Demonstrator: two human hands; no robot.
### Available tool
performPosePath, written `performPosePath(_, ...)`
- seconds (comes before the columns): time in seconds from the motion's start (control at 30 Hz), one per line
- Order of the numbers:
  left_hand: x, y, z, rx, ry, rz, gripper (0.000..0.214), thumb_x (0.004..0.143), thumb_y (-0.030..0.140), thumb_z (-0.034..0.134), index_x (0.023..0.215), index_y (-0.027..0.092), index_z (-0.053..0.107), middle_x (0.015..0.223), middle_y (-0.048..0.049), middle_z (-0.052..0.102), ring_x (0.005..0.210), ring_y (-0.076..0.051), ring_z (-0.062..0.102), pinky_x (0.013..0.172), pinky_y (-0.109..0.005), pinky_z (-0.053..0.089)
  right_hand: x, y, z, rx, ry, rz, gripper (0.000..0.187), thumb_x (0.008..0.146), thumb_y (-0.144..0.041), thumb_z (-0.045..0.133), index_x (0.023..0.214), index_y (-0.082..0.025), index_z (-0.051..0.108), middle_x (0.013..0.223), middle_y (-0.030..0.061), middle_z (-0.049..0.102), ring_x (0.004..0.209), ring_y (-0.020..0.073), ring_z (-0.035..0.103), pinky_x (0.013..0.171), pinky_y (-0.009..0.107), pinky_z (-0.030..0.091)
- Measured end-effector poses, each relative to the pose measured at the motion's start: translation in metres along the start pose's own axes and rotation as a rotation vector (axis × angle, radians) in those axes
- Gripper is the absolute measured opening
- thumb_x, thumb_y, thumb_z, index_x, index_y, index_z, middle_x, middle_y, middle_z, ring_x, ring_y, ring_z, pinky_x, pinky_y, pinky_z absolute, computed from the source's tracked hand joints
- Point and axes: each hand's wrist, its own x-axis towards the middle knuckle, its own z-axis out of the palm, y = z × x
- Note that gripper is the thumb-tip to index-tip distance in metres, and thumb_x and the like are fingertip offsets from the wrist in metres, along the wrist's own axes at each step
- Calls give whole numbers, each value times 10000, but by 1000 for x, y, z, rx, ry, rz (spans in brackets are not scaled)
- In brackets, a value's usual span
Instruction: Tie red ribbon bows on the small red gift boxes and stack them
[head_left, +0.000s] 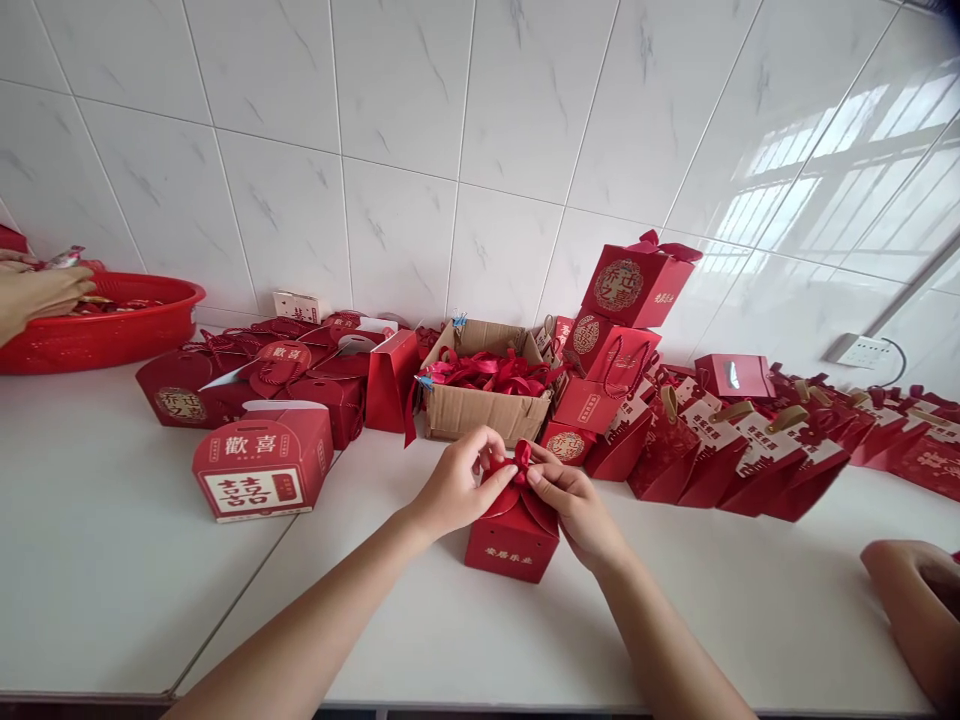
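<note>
A small red gift box [512,548] with gold characters on its front stands upright on the white table, between my hands. At its top a red ribbon [523,458] forms a bow. My left hand [466,482] pinches the bow's left side between thumb and fingers. On the other side, my right hand [574,500] grips the ribbon close to the knot, thumb in front. Parts of the ribbon and some fingertips are hidden behind the hands. Just beyond the box sits an open cardboard box [487,412] full of loose red ribbons.
A larger red and white box [259,470] stands at left, before a cluster of red boxes [300,370]. Stacked boxes [630,290] and rows of red bags [720,450] line the right. Another person's hand [52,295] is over a red basin [112,335]; someone's arm [911,600] rests at right.
</note>
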Motion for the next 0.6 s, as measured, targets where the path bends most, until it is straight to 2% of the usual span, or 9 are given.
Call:
performPosePath(0.1,-1,4,-4,53,-110,22,102,816,299,596,828,197,599,776,-13,623,766,-158,556,675,-271,421,0,-1,-1,-26,-2,-20,298,819,-490,612,723,-227,716,1081,106,657,1378,238,269,1083,432,284)
performPosePath(0.3,1,0,-3,102,-53,-122,146,794,330,638,809,201,705,819,-36,670,756,-167,594,668,-280,439,-4,-12,-3,-118,-17,19,326,827,-506,592,786,-216,735,1145,111,642,1381,268,272,1083,451,282)
performPosePath(0.37,3,0,-7,93,-61,-133,139,791,324,644,792,204,714,809,-28,680,755,-161,600,697,-278,449,-5,-14,-4,-168,-16,30,352,855,-504,549,838,-196,718,1129,111,648,1316,274,383,1050,421,331)
performPosePath(0.47,7,4,-16,78,-144,-141,120,800,306,633,796,207,701,834,-8,687,775,-151,606,732,-268,454,-3,-12,-8,-243,56,-12,303,863,-454,546,986,-191,634,1119,97,650,1103,246,572,888,362,459)
performPosePath(0.53,10,7,-22,82,-239,-132,114,811,304,618,808,211,683,859,4,686,805,-151,605,752,-267,450,0,-8,-10,-323,86,-62,254,856,-382,559,1024,-193,588,1071,85,666,1003,220,618,814,336,482)
performPosePath(0.6,13,10,-27,83,-322,-122,115,825,308,598,823,212,662,872,12,685,827,-152,605,770,-268,446,3,-6,-11,-428,93,-109,191,838,-304,567,985,-186,595,991,68,687,928,199,639,800,329,477)
